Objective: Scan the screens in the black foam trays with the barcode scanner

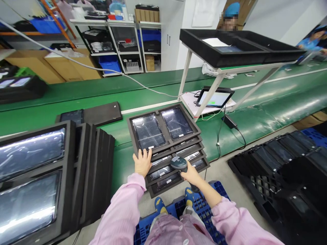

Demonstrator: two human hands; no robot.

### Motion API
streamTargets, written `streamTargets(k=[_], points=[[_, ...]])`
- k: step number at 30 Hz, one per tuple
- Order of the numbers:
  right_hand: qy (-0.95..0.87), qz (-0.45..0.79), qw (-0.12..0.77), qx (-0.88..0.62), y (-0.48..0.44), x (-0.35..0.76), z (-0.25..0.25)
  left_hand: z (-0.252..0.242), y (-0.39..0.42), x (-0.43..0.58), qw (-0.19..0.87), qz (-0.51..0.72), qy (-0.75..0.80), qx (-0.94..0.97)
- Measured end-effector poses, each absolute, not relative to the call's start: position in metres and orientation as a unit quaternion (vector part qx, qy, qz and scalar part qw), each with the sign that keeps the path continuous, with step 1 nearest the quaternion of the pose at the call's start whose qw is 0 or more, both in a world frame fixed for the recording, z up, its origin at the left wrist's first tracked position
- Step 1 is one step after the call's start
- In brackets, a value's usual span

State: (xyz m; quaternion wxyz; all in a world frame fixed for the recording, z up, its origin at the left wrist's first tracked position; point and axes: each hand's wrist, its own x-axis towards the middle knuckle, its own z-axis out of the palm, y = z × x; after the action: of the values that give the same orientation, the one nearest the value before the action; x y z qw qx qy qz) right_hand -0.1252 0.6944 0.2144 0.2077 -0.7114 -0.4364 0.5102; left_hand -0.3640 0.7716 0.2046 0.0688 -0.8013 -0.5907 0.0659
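Right hand (190, 175) wrapped around a handheld barcode scanner (178, 164) over the stacked foam trays (163, 149), left hand (142, 163) open, flat on the top tray's near edge.

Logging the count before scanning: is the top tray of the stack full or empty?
Full: both slots of the top tray hold glossy tablets, lying side by side.

- One view only — camera worn on my head, facing forward and down.
- Close: tray stack (166, 136) at the green bench (122, 160) edge, low in frame.
- Far: shelving (122, 44) along the top.
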Motion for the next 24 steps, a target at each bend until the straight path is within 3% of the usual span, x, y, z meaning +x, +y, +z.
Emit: streamTargets(k=[24], points=[[-0.391,0.54,0.213,-0.714,0.68,-0.165,0.221,0.194,0.768,-0.36,0.043,0.059,-0.596,-0.799]])
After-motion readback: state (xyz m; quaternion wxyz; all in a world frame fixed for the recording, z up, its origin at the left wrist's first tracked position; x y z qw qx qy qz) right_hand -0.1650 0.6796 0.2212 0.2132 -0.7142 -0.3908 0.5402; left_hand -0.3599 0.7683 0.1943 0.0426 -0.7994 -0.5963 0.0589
